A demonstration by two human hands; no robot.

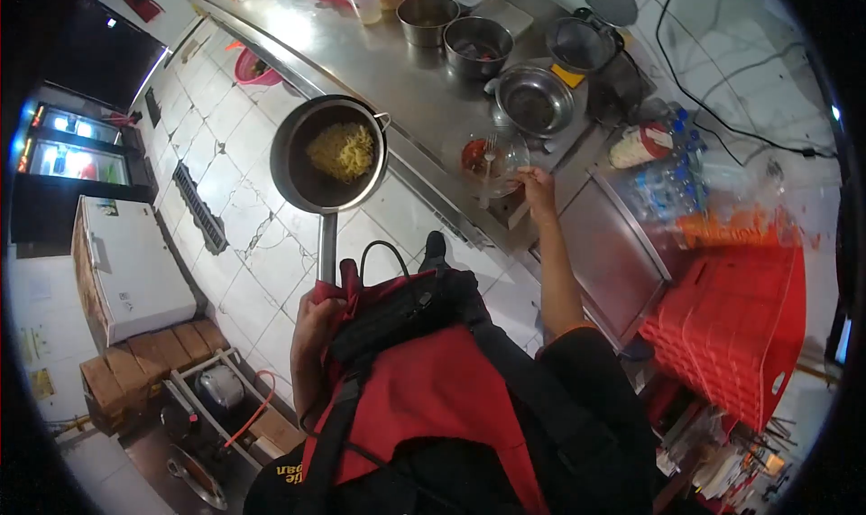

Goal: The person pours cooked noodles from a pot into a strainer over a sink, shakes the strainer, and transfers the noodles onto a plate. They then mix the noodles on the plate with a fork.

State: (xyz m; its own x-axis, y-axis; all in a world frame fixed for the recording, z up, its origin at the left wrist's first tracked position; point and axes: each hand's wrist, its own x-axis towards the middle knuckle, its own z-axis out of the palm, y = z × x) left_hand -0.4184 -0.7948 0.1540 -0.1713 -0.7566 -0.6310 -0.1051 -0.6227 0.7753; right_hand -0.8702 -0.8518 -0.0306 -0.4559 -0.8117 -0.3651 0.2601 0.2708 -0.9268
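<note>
My left hand (316, 321) is closed around the long handle of a deep metal pan (287, 168), with a red cloth (347, 285) bunched at the grip. The pan is over the tiled floor, beside the counter's edge, and yellow noodles (343, 152) lie in it. At the counter's near corner, the fingers of my right hand (538, 195) pinch the rim of a clear bowl (512, 154). Red sauce (474, 157) and a fork (489, 159) are in that bowl; my fingertips are partly hard to make out.
On the steel counter (379, 73) stand metal pots (478, 46), a steel bowl (534, 100) and a strainer (582, 44). Water bottles (663, 190) and a red crate (731, 326) are at right. A white chest freezer (135, 262) and a burner stand (221, 384) are at left.
</note>
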